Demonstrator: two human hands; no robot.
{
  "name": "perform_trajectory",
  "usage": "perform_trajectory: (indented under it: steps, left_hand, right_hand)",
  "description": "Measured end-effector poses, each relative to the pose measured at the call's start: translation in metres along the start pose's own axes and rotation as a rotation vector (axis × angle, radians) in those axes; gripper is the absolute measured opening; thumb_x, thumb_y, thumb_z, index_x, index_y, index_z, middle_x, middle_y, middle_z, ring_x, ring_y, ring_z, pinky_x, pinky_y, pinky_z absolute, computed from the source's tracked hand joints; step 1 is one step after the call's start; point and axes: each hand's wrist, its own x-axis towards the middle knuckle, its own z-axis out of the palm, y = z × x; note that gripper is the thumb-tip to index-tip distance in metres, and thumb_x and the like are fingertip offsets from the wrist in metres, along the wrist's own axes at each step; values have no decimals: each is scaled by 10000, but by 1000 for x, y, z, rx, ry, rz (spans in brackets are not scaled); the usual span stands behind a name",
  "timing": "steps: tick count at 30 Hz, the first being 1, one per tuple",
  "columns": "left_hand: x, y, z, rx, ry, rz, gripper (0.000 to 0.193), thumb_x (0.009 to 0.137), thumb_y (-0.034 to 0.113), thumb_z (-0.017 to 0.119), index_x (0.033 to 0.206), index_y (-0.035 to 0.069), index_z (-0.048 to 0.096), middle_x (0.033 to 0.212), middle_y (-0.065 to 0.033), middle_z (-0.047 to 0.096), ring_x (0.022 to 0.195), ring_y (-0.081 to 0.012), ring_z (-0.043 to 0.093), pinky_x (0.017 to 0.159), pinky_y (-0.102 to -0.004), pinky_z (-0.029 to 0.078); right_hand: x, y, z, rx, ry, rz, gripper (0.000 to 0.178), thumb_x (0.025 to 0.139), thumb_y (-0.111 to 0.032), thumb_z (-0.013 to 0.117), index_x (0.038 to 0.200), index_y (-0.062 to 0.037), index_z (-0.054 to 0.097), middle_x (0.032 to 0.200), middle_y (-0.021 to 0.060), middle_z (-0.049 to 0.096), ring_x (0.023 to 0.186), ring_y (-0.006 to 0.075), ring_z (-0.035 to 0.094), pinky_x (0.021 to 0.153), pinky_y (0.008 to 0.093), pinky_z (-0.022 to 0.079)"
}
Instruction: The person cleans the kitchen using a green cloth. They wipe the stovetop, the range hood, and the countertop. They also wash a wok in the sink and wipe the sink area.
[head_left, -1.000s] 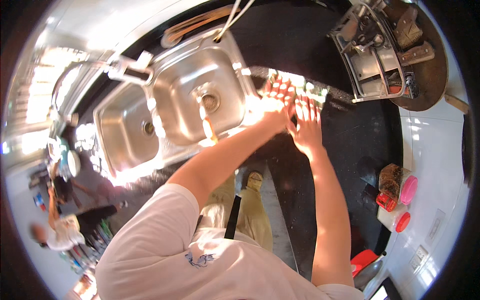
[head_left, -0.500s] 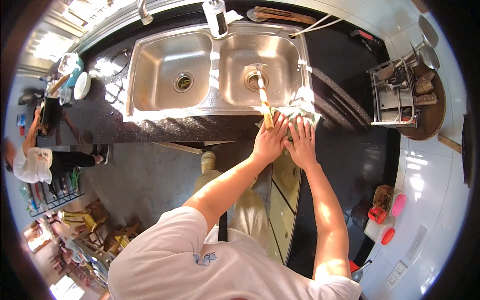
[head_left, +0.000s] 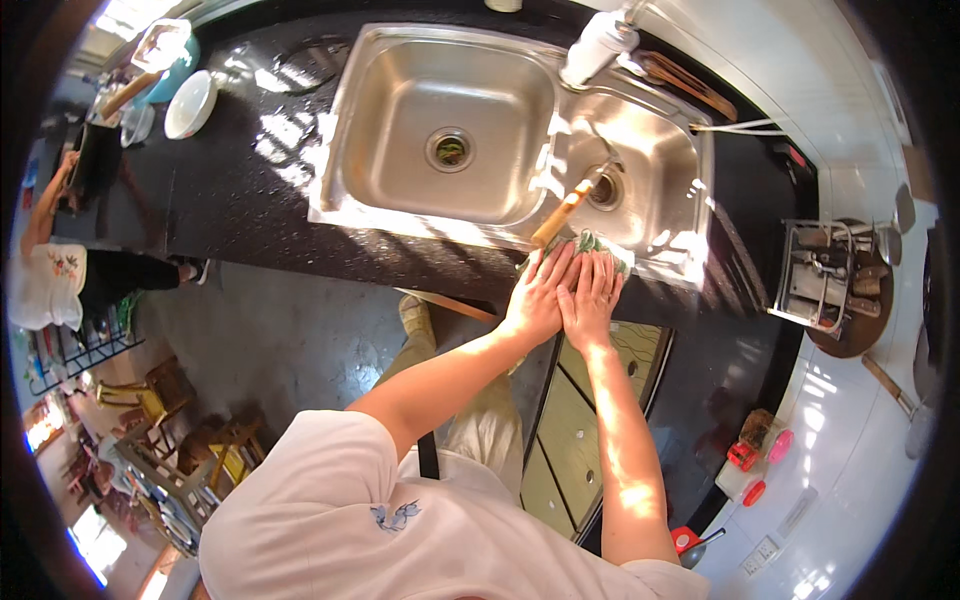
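Observation:
My left hand (head_left: pixel 537 303) and my right hand (head_left: pixel 588 308) lie side by side, fingers stretched out flat. Both press on a crumpled green-and-white cloth (head_left: pixel 592 243) at the front rim of the steel double sink (head_left: pixel 335 205). Most of the cloth is hidden under my fingers. Just ahead of my left fingertips, a tool with a wooden handle (head_left: pixel 564 212) rests slanted across the rim. Its thin metal head reaches into the right basin near the drain (head_left: pixel 605 190); its exact kind is unclear.
A white pump bottle (head_left: pixel 600 48) stands behind the sink. Bowls (head_left: pixel 190 105) sit on the counter at far left, where another person (head_left: pixel 60 280) works. At right are a utensil rack (head_left: pixel 812 280) and red-lidded jars (head_left: pixel 742 456). An under-counter door hangs open (head_left: pixel 450 303).
My view has turned, so the sink appears farther right. Both hands and the cloth have moved left along the sink's front edge toward the divider, and the wooden handle has swung left.

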Motion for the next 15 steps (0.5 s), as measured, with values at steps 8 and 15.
perform_trajectory:
  steps: [8, 15]
  left_hand:
    - [-42, -87, -75, -25, -66, -165, 530, 863, 295, 468, 1343, 70, 482, 1426, -131, 414, 1337, -283, 356, 1111, -438, 247]
    - [-85, -177, -144, 157, -82, -293, 555, 868, 358, 461, 1364, 107, 468, 1430, -127, 417, 1352, -292, 338, 1146, -455, 176]
  right_hand:
    - [36, -102, 30, 59, -73, -137, 690, 902, -468, 487, 1374, 15, 344, 1426, 220, 308, 1380, 387, 180, 1122, 546, 64]
    - [60, -211, 68, -53, -166, -245, 740, 897, -551, 442, 1369, 14, 368, 1341, 246, 389, 1261, 434, 330, 1070, 585, 160]
